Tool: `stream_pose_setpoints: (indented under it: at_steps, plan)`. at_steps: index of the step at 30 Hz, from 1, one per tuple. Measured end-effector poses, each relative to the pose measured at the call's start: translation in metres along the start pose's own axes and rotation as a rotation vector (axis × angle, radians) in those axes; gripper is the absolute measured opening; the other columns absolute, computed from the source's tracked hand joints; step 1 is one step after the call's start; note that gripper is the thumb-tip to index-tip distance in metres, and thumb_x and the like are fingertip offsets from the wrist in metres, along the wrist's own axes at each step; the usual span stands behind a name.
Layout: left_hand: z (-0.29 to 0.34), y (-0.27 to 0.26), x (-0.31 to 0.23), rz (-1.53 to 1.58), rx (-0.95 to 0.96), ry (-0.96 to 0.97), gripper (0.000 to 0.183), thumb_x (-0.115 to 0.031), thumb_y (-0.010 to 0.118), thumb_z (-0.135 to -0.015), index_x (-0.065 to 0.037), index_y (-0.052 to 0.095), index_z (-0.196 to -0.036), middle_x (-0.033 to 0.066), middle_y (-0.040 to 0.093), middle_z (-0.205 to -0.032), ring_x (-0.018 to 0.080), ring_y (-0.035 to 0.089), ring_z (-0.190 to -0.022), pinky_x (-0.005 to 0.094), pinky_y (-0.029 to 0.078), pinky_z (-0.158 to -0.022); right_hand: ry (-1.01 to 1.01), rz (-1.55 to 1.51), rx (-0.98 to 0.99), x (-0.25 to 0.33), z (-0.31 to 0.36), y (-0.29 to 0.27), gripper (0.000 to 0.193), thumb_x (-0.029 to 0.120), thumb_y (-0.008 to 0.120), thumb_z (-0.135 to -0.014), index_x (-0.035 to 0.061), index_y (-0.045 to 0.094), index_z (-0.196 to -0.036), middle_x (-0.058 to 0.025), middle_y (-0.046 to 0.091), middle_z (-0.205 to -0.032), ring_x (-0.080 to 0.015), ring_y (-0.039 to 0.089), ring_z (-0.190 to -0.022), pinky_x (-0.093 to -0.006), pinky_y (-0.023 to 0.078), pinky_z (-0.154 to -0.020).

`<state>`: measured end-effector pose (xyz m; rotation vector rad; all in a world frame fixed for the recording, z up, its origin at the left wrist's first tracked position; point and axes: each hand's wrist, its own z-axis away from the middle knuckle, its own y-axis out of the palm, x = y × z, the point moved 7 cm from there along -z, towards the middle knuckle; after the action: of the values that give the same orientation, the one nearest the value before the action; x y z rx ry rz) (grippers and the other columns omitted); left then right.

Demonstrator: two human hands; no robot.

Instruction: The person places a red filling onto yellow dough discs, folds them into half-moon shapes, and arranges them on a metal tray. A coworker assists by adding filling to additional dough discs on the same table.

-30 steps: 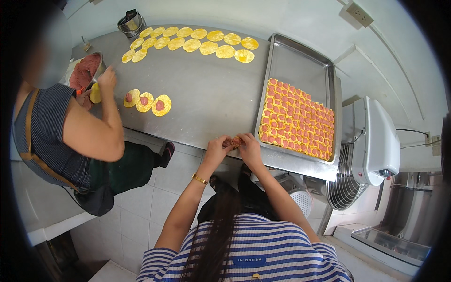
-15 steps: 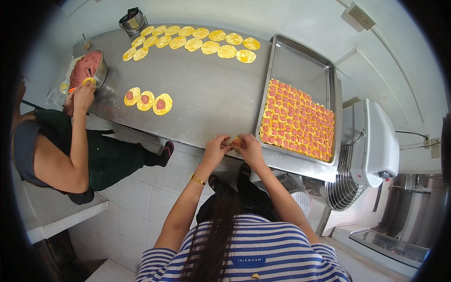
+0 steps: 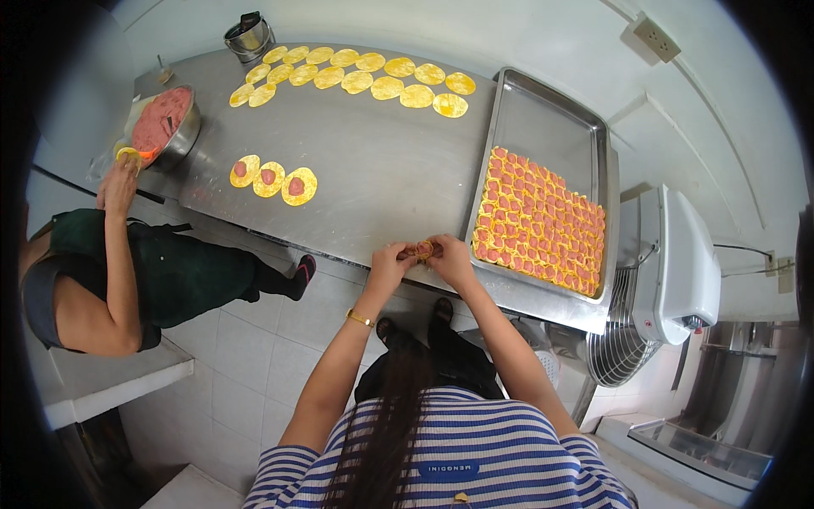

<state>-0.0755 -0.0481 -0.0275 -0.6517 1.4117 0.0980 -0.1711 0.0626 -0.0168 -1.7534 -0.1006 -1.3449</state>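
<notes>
Beyond the left grip we see a broad steel desk, and past its far edge a plain pale wall. Well beyond and right of the right grip, a socket sits on the wall; nearer stands a white-housed machine. Left of the left grip, our pale tiled floor meets a whitish ledge. Light glints off the desk's right corner.

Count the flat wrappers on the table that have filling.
3, in a row on the table, toward its near edge: left wrapper, middle wrapper, right wrapper. None seems hidden.
</notes>
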Motion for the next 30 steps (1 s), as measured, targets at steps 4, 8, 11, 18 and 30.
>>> stream_pose_setpoints:
  at_steps: [4,8,11,18,30]
  plan:
    - [-0.001,-0.001,-0.001,-0.007,0.017,0.014,0.027,0.002,0.069,-0.075,0.002,0.064,-0.101,0.0138,0.068,-0.090,0.0208,0.068,-0.080,0.0293,0.054,-0.072,0.005,0.088,0.022,0.004,0.000,-0.002,0.033,-0.003,0.067,-0.065,0.0001,0.065,-0.097,-0.0131,0.062,-0.088,-0.0242,0.066,-0.076,-0.0312,0.054,-0.069]
    - [0.004,-0.007,0.002,0.037,-0.003,-0.016,0.030,0.006,0.069,-0.073,0.002,0.063,-0.102,0.0138,0.067,-0.092,0.0212,0.068,-0.082,0.0298,0.055,-0.074,-0.043,0.094,-0.056,0.012,0.010,-0.013,0.038,-0.006,0.065,-0.063,0.0004,0.063,-0.101,-0.0143,0.061,-0.093,-0.0265,0.065,-0.082,-0.0329,0.054,-0.072]
    - [0.009,-0.008,-0.002,-0.011,-0.033,0.002,0.030,0.008,0.068,-0.073,0.001,0.062,-0.102,0.0134,0.066,-0.096,0.0218,0.068,-0.084,0.0305,0.056,-0.075,-0.137,0.116,-0.077,0.017,0.012,-0.012,0.041,-0.009,0.063,-0.064,0.0000,0.061,-0.104,-0.0151,0.061,-0.095,-0.0286,0.065,-0.083,-0.0332,0.054,-0.072]
    - [0.017,0.002,-0.014,0.029,-0.090,0.011,0.030,0.010,0.066,-0.074,0.001,0.062,-0.102,0.0123,0.065,-0.097,0.0225,0.067,-0.086,0.0304,0.056,-0.076,-0.102,0.080,-0.035,0.009,0.013,0.000,0.034,-0.012,0.059,-0.067,-0.0010,0.060,-0.099,-0.0150,0.061,-0.095,-0.0297,0.065,-0.083,-0.0330,0.054,-0.071]
    - [0.017,-0.004,-0.009,0.080,-0.102,-0.085,0.039,0.007,0.068,-0.073,-0.001,0.057,-0.110,0.0115,0.067,-0.094,0.0201,0.067,-0.088,0.0304,0.056,-0.077,-0.176,-0.009,0.052,0.026,0.008,0.001,0.035,-0.008,0.059,-0.069,0.0019,0.061,-0.102,-0.0133,0.061,-0.095,-0.0321,0.063,-0.085,-0.0371,0.052,-0.074]
